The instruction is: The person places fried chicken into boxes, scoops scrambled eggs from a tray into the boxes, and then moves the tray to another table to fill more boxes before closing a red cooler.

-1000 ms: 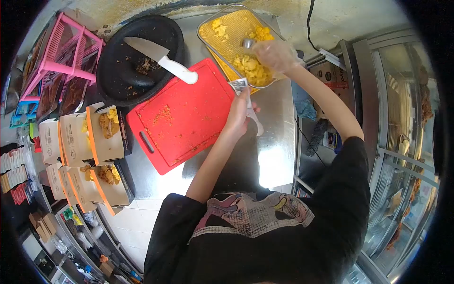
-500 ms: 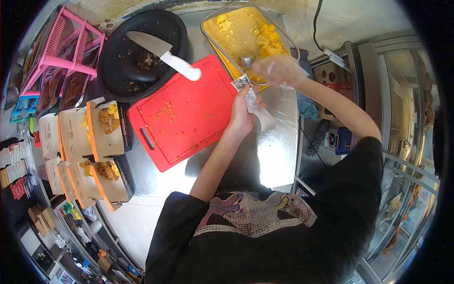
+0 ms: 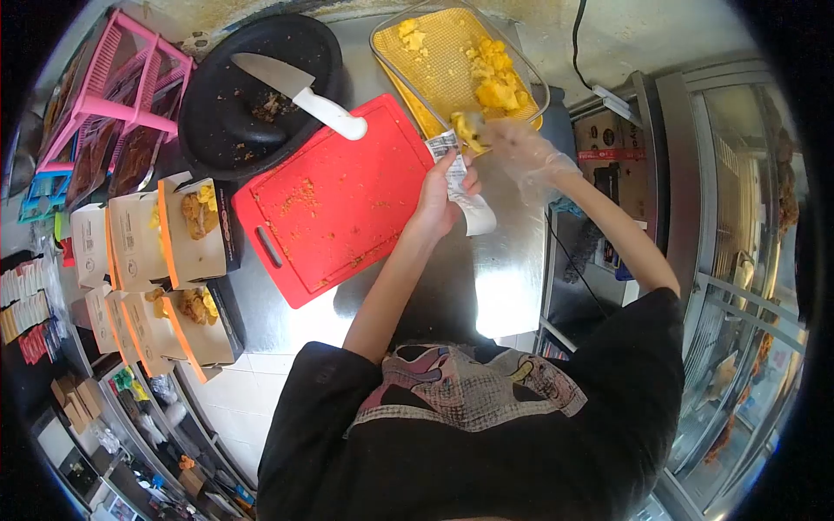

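Observation:
Printed white paper slips [image 3: 470, 213] are held between the fingers of my left hand [image 3: 436, 201], just off the right edge of the red cutting board [image 3: 347, 200]. My right hand [image 3: 526, 154], in a clear plastic glove, is closed on a metal spoon [image 3: 470, 127] that carries yellow food. The spoon is over the near edge of the yellow mesh-patterned tray [image 3: 434, 65], which holds yellow scrambled pieces [image 3: 497, 80]. The spoon's handle is mostly hidden by the glove.
A white-handled knife [image 3: 330, 115] lies across the black mortar [image 3: 261, 148]. Open boxes [image 3: 198, 252] with fried chicken and yellow food stand at the left, below a pink rack [image 3: 117, 113]. A glass cabinet [image 3: 747, 260] is at the right.
My right hand has drawn back from over the tray toward its near edge, and the spoon now shows yellow food. My left hand stays on the slips, nearly in place.

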Demonstrator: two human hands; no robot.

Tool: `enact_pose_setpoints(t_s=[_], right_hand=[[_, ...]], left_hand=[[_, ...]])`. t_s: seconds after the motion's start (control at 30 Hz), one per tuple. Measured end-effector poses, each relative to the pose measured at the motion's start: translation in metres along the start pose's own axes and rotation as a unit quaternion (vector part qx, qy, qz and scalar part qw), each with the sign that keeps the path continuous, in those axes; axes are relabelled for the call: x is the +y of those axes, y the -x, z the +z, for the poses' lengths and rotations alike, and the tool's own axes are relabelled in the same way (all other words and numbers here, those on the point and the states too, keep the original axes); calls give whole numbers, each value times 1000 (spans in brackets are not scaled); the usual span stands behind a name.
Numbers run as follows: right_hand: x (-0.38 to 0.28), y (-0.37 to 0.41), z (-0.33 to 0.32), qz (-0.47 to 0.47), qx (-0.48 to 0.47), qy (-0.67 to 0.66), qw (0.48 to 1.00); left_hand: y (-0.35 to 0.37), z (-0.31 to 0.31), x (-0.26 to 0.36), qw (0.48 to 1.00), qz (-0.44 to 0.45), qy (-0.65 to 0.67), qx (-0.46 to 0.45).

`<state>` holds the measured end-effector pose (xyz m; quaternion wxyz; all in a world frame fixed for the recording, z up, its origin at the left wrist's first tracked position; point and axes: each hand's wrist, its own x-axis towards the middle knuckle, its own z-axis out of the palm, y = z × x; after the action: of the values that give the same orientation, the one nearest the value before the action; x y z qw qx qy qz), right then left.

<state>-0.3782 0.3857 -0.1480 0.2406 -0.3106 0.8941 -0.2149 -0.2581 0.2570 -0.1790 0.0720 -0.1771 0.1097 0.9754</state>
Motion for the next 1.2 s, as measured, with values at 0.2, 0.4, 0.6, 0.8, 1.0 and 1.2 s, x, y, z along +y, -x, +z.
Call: enact_pose_setpoints(t_s=[0.2, 0.4, 0.6, 0.8, 1.0, 1.2], right_hand=[[33, 0, -12, 182, -136, -573, 788], [35, -12, -23, 140, -43, -503, 852], [-49, 2, -41, 148, 52, -552, 819], [-175, 6, -24, 90, -26, -509, 856], [-334, 4, 28, -15, -192, -553, 811], [-474, -36, 103, -50, -254, -536, 804]], left_hand=[[6, 11, 4, 998, -54, -32, 27], [-1, 5, -1, 997, -63, -35, 32], [26, 9, 8, 968, 3, -248, 36], [172, 16, 75, 845, -31, -506, -170], [341, -12, 149, 771, -3, -629, -103], [479, -57, 245, 656, 312, -600, 336]])
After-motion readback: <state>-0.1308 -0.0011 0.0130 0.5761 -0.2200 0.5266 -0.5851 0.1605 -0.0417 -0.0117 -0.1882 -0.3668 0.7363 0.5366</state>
